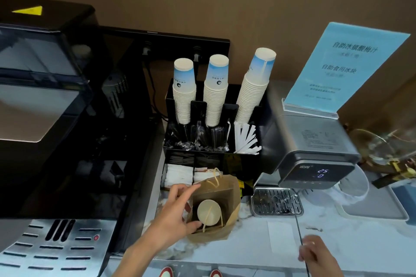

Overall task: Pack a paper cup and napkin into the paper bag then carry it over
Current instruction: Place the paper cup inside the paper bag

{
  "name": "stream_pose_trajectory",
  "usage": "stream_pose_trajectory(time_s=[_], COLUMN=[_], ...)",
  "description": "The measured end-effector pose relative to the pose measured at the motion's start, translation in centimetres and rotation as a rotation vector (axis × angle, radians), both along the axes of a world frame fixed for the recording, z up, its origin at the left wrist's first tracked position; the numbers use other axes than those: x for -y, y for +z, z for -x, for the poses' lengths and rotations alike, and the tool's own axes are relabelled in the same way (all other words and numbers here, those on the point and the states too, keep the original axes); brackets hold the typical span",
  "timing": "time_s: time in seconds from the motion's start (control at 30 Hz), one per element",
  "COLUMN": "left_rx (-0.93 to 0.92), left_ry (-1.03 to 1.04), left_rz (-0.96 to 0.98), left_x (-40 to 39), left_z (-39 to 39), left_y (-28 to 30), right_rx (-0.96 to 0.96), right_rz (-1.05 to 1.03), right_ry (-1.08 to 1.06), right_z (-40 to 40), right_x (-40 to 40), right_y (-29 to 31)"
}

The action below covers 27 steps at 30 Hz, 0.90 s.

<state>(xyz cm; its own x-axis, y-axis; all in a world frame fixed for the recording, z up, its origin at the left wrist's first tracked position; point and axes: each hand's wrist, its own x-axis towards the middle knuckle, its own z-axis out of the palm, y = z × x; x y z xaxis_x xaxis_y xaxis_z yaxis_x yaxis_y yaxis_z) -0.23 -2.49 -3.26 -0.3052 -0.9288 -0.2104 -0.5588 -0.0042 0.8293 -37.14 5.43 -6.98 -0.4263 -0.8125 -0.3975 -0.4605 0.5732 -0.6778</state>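
Brown paper bag [227,189] stands open on pale marble counter [337,236], white paper cup [209,212] upright inside. Left hand [177,211] holds bag's left rim, thumb at near edge, fingers spread along top. Right hand [315,252] loosely curled over counter, apart from bag; whether it grips anything unclear. Black organiser [171,159] just behind bag: three stacks of blue-white cups [215,90], white napkins [179,175]. Grey dispenser with drip tray [315,159] to right, dark coffee machine [40,101] to left.
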Motion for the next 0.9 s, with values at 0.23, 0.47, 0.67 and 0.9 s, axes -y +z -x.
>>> stream_pose_trajectory(time_s=[0.23, 0.47, 0.67, 0.9], left_rx=[0.015, -0.016, 0.059, 0.075], left_ry=[-0.073, -0.082, -0.089, -0.049], left_rz=[-0.009, -0.033, -0.007, -0.005], left_x=[0.2, 0.2, 0.2, -0.1], left_z=[-0.4, 0.0, 0.1, 0.5], left_y=[-0.2, -0.2, 0.0, -0.5], right_rx=[0.327, -0.142, -0.341, -0.544], right_rz=[0.476, 0.239, -0.115, -0.224], right_ry=[0.327, 0.913, 1.246, 1.324], right_z=[-7.4, -14.5, -17.4, -19.6], right_x=[5.4, 9.1, 11.0, 11.4], right_y=[13.7, 17.7, 12.1, 9.0])
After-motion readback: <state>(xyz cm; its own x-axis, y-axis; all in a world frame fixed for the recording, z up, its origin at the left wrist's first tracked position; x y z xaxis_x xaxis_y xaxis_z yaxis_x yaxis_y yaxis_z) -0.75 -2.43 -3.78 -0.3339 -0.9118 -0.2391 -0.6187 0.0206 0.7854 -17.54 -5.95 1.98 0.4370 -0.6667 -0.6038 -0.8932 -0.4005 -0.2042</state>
